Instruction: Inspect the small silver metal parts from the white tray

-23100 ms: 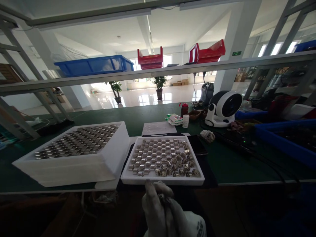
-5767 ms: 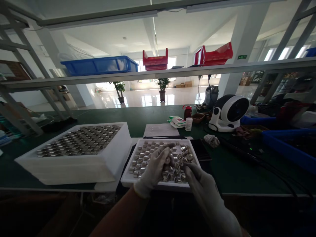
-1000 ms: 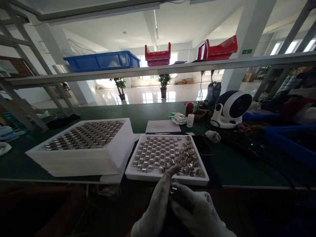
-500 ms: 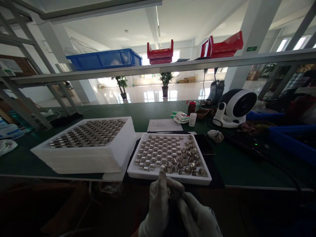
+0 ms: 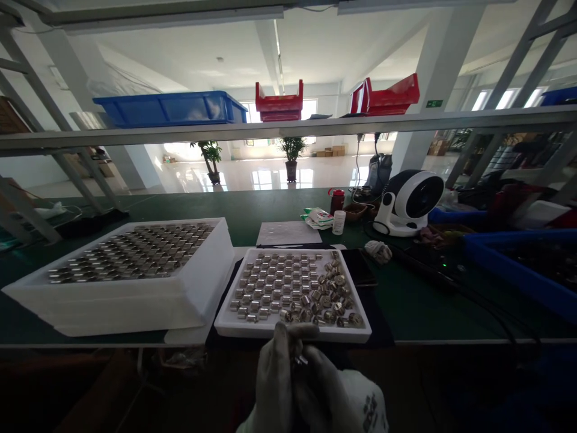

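Observation:
My left hand (image 5: 276, 373), in a pale glove, is closed on a small metal part (image 5: 299, 359) just in front of the white foam tray (image 5: 293, 330). My right hand (image 5: 336, 385), gloved too, is closed against the same part from the right; its fingertips are partly dark and hidden. Metal cylinders (image 5: 274, 279) lie in rows over the left and middle of the tray. At its right side, more metal pieces (image 5: 333, 297) lie in a loose heap. On the left stands a stack of white foam trays (image 5: 135, 307), the top one filled with metal cylinders.
Behind the tray are a white sheet (image 5: 288, 233), a white bottle (image 5: 339, 222) and a red-capped bottle (image 5: 336, 201). A white fan (image 5: 408, 204) and blue bin (image 5: 518, 270) stand right. A shelf (image 5: 270, 129) above holds blue and red bins.
The view has shifted, so the tray and stack sit further left and slightly lower. My hands remain together before the tray, with the metal part showing more between the fingers.

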The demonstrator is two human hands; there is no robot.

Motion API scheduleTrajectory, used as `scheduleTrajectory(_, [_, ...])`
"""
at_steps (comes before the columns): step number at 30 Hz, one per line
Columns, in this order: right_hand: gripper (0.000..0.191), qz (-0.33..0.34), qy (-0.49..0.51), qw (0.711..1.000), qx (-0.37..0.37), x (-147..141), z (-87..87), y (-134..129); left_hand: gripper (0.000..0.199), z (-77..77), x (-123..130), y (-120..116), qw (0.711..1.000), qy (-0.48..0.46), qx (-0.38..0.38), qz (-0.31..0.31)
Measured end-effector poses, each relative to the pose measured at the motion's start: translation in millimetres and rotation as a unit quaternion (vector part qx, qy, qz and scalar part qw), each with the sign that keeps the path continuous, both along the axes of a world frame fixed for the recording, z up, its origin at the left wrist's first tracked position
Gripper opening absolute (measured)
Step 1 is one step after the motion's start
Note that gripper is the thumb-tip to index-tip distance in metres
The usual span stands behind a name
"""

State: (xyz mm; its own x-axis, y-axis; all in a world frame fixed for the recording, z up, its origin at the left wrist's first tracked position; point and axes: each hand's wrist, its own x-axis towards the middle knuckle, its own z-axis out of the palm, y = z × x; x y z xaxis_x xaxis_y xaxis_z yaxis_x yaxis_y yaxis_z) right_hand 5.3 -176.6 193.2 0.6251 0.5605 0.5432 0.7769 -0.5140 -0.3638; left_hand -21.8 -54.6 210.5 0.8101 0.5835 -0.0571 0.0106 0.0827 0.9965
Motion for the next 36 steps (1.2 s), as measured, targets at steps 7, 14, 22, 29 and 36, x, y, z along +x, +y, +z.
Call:
scheduleTrajectory(7, [0.039,-0.093,0.240,0.965,0.045,89.8,20.7,-18.4,0.047,27.5,108.9,39.0,0.857,-0.021,0.441,-0.264])
scheduleTrajectory(14, [0.041,-0.204,0.279,0.936,-0.068,196.0,50.9,-21.4,0.027,25.8,254.0,40.6,0.697,0.116,0.648,-0.285])
scheduleTrajectory(22, [0.037,-0.211,0.260,0.934,-0.125,247.2,48.0,12.1,0.032,10.4,282.5,32.3,0.665,0.157,0.678,-0.272])
scheduleTrajectory(29, [0.037,-0.185,0.288,0.937,-0.071,254.2,42.0,14.1,0.029,40.2,262.7,57.6,0.760,0.063,0.582,-0.282])
scheduleTrajectory(36, [0.055,-0.019,0.349,0.918,0.187,161.0,33.2,-4.6,0.047,56.4,164.2,70.6,0.806,-0.091,0.498,-0.305])
